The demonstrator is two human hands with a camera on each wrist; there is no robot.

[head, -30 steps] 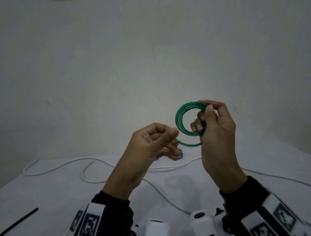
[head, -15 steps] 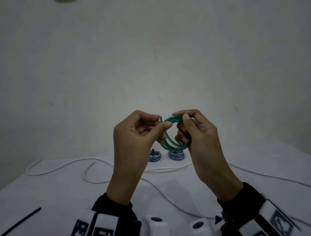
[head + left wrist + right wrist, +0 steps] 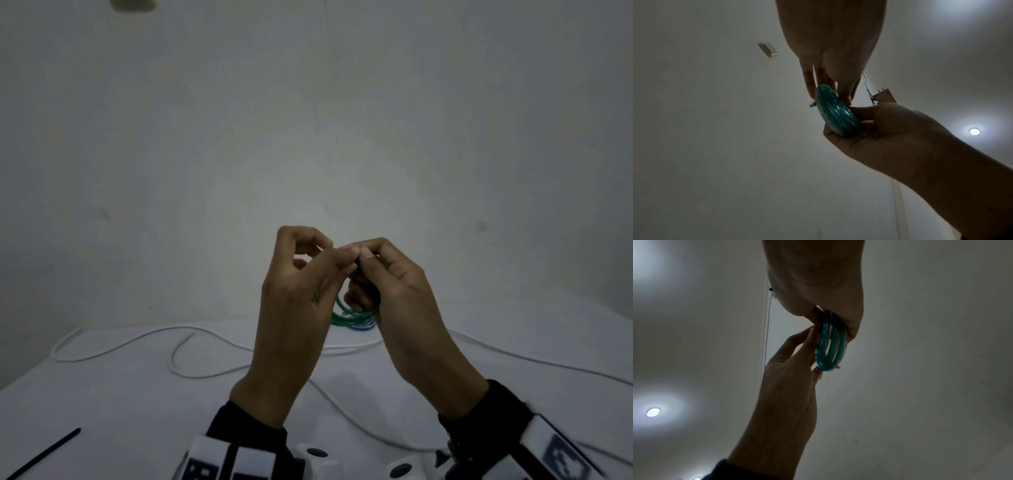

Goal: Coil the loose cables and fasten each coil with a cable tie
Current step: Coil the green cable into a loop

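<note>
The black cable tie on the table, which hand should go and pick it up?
Probably the left hand. The cable tie lies on the table's near left side, and the right hand grips the green coil with curled fingers, so it can keep holding.

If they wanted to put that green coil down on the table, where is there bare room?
Bare table lies at front left, between the white cable loop and the black cable tie. Behind the hands it is crowded: the blue spool and white cable sit there.
</note>
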